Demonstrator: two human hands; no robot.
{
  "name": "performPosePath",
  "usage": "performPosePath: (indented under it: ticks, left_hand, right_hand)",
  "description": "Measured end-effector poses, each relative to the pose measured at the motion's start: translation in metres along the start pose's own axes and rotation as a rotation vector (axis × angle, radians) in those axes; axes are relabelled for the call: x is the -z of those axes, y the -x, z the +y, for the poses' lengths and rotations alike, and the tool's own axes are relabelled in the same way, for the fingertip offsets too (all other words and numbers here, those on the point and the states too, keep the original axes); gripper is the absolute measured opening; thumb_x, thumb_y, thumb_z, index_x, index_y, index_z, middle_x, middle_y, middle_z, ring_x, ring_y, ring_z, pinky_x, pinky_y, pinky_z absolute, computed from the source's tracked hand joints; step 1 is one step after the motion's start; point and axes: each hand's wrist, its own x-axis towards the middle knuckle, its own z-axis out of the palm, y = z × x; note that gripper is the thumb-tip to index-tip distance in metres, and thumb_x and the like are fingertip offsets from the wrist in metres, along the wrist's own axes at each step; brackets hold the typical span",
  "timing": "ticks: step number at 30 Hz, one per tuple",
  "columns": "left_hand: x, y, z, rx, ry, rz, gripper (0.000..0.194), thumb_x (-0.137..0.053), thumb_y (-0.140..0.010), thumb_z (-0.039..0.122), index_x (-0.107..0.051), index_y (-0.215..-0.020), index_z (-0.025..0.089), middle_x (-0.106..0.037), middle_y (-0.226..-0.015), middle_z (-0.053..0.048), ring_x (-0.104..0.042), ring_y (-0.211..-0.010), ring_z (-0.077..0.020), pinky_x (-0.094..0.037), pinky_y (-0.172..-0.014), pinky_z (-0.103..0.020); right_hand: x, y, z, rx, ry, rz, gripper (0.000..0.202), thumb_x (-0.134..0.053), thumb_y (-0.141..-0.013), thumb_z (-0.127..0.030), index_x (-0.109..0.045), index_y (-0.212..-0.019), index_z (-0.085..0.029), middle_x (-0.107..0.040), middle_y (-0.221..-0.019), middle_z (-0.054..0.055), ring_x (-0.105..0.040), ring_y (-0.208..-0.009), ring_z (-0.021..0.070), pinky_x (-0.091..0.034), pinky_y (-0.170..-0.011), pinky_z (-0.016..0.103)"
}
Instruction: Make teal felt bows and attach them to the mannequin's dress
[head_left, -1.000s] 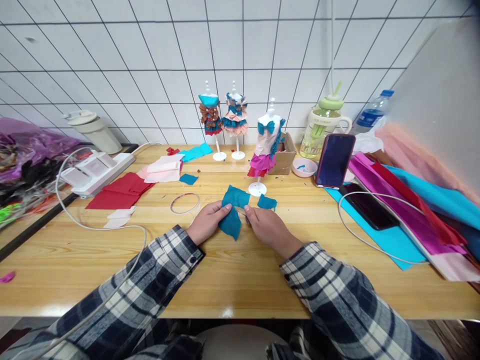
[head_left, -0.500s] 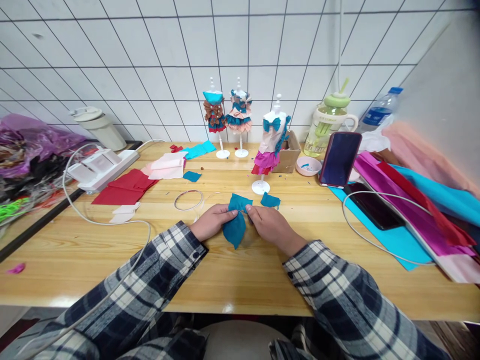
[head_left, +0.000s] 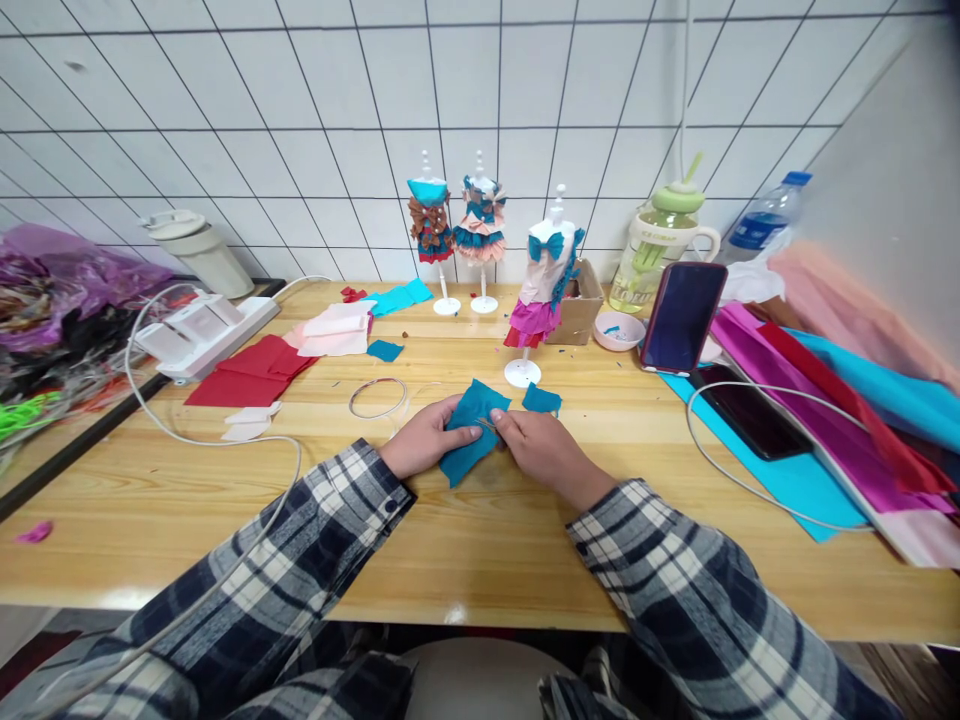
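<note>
A teal paper piece point(head_left: 466, 462) is held between both hands above the wooden table. My left hand point(head_left: 427, 437) pinches its left side, thumb on top. My right hand point(head_left: 541, 448) is closed at its right edge, with a thin, light-coloured object point(head_left: 487, 425) lying across the paper by its fingertips; what this is I cannot make out. Just beyond the right hand lies a smaller teal scrap point(head_left: 541, 399). Behind it stands a small white dress form point(head_left: 546, 272) with a teal bow and a magenta skirt.
Two more dressed forms point(head_left: 429, 225) stand near the tiled wall. A wire ring point(head_left: 378, 398), red paper point(head_left: 247, 370) and a power strip point(head_left: 217, 340) are on the left. On the right are a propped phone point(head_left: 681, 318), a pink bowl point(head_left: 619, 332) and coloured sheets point(head_left: 795, 490).
The teal paper, earlier gathered in the middle, now lies flatter and more spread out between my hands. Both hands stay in nearly the same place.
</note>
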Motion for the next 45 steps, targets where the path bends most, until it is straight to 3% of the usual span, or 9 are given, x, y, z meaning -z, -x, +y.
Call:
performPosePath:
  ticks: [8,17,29,40,45]
  left_hand:
    - [0.001,-0.001,-0.004,-0.042,-0.043,-0.032,0.041,-0.067,-0.076,0.038,-0.060,-0.108,0.013,-0.068,-0.109,-0.007,-0.062,-0.096,-0.0225,-0.048,-0.084,-0.033]
    - [0.001,0.000,-0.005,0.021,0.031,-0.066,0.038,-0.065,-0.079,0.039,-0.063,-0.107,0.014,-0.071,-0.099,-0.006,-0.064,-0.088,-0.0206,-0.050,-0.079,-0.031]
    - [0.001,0.000,-0.006,0.041,0.064,-0.050,0.035,-0.067,-0.078,0.038,-0.065,-0.103,0.014,-0.071,-0.097,-0.005,-0.065,-0.083,-0.0183,-0.050,-0.073,-0.028]
    - [-0.001,0.000,-0.003,0.013,0.058,-0.085,0.041,-0.068,-0.076,0.039,-0.063,-0.108,0.014,-0.070,-0.102,-0.007,-0.064,-0.088,-0.0210,-0.050,-0.079,-0.032]
    - [-0.002,-0.002,0.000,-0.049,0.055,0.124,0.036,-0.067,-0.075,0.042,-0.064,-0.096,0.013,-0.068,-0.091,-0.005,-0.061,-0.081,-0.0174,-0.048,-0.075,-0.028]
  right_hand:
    - [-0.009,-0.002,0.002,-0.015,-0.059,0.056,0.052,-0.020,-0.097,-0.049,-0.053,-0.072,-0.018,-0.065,-0.077,0.005,-0.056,-0.072,0.0144,-0.032,-0.064,0.025]
    - [-0.012,-0.002,0.003,0.025,-0.041,0.058,0.051,-0.020,-0.098,-0.048,-0.051,-0.070,-0.019,-0.065,-0.075,0.005,-0.057,-0.071,0.0150,-0.032,-0.062,0.026]
    - [-0.012,-0.003,0.004,0.017,-0.067,0.005,0.052,-0.021,-0.097,-0.049,-0.052,-0.069,-0.018,-0.066,-0.078,0.007,-0.059,-0.076,0.0156,-0.035,-0.067,0.026]
    - [-0.011,-0.003,0.003,0.007,0.019,0.020,0.053,-0.021,-0.097,-0.050,-0.052,-0.068,-0.018,-0.066,-0.076,0.006,-0.057,-0.071,0.0153,-0.031,-0.062,0.026]
    - [-0.005,-0.003,0.002,-0.066,0.058,0.090,0.053,-0.021,-0.097,-0.050,-0.053,-0.068,-0.019,-0.064,-0.071,0.005,-0.056,-0.066,0.0155,-0.028,-0.057,0.027]
